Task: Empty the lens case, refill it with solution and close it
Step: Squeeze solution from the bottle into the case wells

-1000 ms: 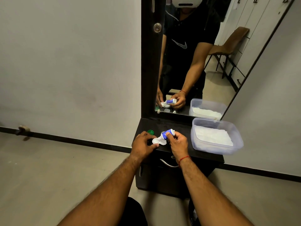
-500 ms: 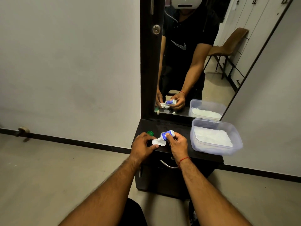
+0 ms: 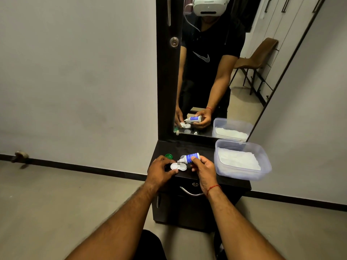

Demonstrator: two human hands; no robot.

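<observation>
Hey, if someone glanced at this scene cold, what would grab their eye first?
Probably the right hand tipping a blue-labelled solution bottle over the open white lens case, which the left hand steadies on the dark cabinet. Next, the tall mirror behind, and the clear plastic tub at the right.
</observation>
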